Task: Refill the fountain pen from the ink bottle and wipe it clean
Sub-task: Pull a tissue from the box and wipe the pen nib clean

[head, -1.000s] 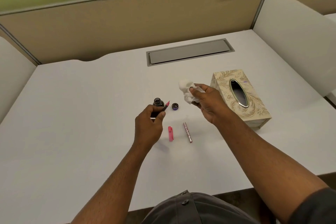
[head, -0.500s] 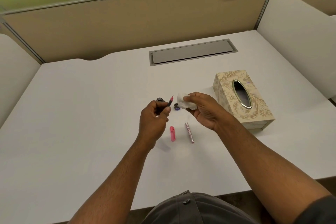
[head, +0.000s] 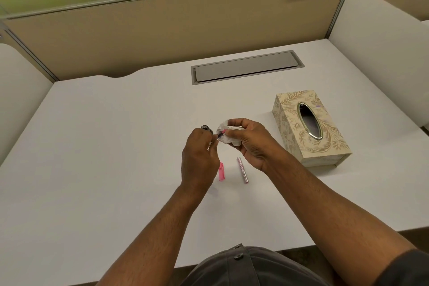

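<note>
**Pen nib section in tissue, both hands engaged**

We see a smooth matte white desk (head: 116, 158) with a recessed grey metal cable flap (head: 246, 67) at its far edge. Right of centre sits a boxy tissue box (head: 299, 144), cream with gold leaf scrollwork and a metal-rimmed oval slot on top.

The left hand (head: 199, 158) pinches the fountain pen section (head: 220, 134): slim, pink and dark, nib end pointing right into the tissue. The right hand (head: 250, 141) grips a crumpled white tissue (head: 228, 138), soft and wadded, fingers curled round it, thumb pressing it against the pen tip. Both are held just above the desk, near its middle.

The ink bottle (head: 206, 128) is small, dark, round-necked, mostly hidden behind the left knuckles; we can't tell whether it is capped.

On the desk below the hands lie a short glossy pink pen cap (head: 221, 171) and, just beside it but apart, a slim patterned metallic pen barrel (head: 242, 170).
</note>
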Demonstrator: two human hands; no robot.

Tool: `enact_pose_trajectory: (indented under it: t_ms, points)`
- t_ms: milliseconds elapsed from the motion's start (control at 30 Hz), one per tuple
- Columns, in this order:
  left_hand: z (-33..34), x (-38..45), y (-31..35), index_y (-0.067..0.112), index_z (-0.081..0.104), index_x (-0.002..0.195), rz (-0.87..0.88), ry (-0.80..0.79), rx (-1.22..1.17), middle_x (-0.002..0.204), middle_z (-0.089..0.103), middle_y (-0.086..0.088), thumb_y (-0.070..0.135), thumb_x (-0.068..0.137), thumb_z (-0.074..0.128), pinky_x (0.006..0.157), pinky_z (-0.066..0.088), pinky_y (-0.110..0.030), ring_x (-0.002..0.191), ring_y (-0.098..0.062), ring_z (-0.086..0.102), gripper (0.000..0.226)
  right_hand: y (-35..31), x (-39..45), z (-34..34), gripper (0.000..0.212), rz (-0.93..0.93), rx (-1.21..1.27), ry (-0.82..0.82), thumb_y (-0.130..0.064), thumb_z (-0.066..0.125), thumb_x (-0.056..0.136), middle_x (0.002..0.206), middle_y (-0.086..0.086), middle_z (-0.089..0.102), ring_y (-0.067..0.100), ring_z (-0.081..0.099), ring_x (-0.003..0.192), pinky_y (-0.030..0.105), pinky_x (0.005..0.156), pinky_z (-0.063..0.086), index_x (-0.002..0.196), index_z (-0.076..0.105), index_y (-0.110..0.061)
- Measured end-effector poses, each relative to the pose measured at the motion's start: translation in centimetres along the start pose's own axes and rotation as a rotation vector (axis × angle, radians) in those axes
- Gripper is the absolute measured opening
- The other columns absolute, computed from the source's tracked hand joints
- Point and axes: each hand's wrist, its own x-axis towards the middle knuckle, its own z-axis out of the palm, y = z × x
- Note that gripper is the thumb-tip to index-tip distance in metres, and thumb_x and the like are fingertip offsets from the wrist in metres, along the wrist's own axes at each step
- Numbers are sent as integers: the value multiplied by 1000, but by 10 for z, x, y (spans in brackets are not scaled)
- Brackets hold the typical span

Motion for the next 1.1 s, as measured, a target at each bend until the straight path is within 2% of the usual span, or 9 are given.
enact_pose_trajectory:
  t_ms: [133, 233, 400, 533, 633, 767, 900, 967, 1100]
  points:
    - [-2, -4, -7, 1, 61, 83, 86, -34, 220, 83, 58, -12, -2, 84, 65, 56, 44, -31, 75, -26, 54, 5, 0, 2, -3, 28, -18, -146, 50, 13, 70, 71, 96, 17, 73, 27, 69, 87, 35, 83, 58, 92, 70, -6]
    - [-4, -6, -11, 2, 61, 82, 103, -31, 252, 83, 59, -11, -5, 82, 66, 54, 41, -28, 74, -26, 53, 8, -3, 5, -8, 28, 11, -204, 46, 12, 72, 68, 89, 11, 74, 23, 71, 83, 27, 67, 59, 86, 70, -10]
    - [-8, -7, -16, 1, 60, 77, 176, 168, 220, 82, 60, -12, -8, 80, 65, 64, 37, -21, 76, -25, 52, 11, -7, 16, -28, 24, -92, -203, 217, 1, 71, 61, 78, 6, 75, 19, 70, 73, 30, 70, 58, 80, 68, -13]
    - [-8, -4, -19, -1, 62, 74, 198, 232, 198, 81, 61, -13, -9, 81, 63, 65, 37, -21, 76, -25, 52, 10, -7, 18, -31, 20, -178, -278, 250, -4, 73, 69, 72, -5, 73, 13, 69, 70, 31, 67, 58, 80, 67, -20]
    - [-4, -2, -19, -1, 63, 76, 180, 191, 199, 81, 61, -13, -11, 79, 65, 65, 39, -21, 76, -27, 54, 10, -4, 10, -20, 15, -355, -439, 227, -13, 69, 76, 80, -10, 74, 7, 70, 76, 29, 67, 59, 85, 68, -25]
    - [-1, -2, -18, 1, 65, 84, 132, 143, 178, 84, 62, -10, -9, 79, 66, 65, 43, -24, 78, -26, 56, 12, 7, -5, -3, 17, -745, -792, 106, -13, 64, 88, 90, -16, 70, 3, 66, 81, 12, 69, 51, 102, 66, -20]
    - [-1, -2, -19, 3, 66, 86, 82, 122, 142, 84, 63, -9, -8, 78, 68, 68, 42, -19, 80, -23, 56, 13, 22, -10, -4, 24, -987, -1217, 51, -7, 63, 88, 95, 4, 73, 23, 66, 80, 36, 70, 55, 111, 66, -13]
    - [0, -3, -21, 4, 66, 87, 38, 113, 126, 86, 63, -7, -7, 79, 68, 68, 44, -21, 81, -23, 56, 14, 28, -11, -8, 30, -1084, -1357, 18, 1, 68, 83, 91, 10, 73, 27, 66, 79, 39, 63, 57, 111, 68, -8]
    - [4, -11, -26, 4, 66, 86, -5, 97, 110, 86, 63, -7, -8, 78, 68, 66, 46, -24, 82, -23, 56, 15, 36, -12, -10, 31, -1043, -1374, -9, 4, 67, 82, 91, 13, 73, 30, 67, 81, 43, 63, 57, 111, 68, -5]
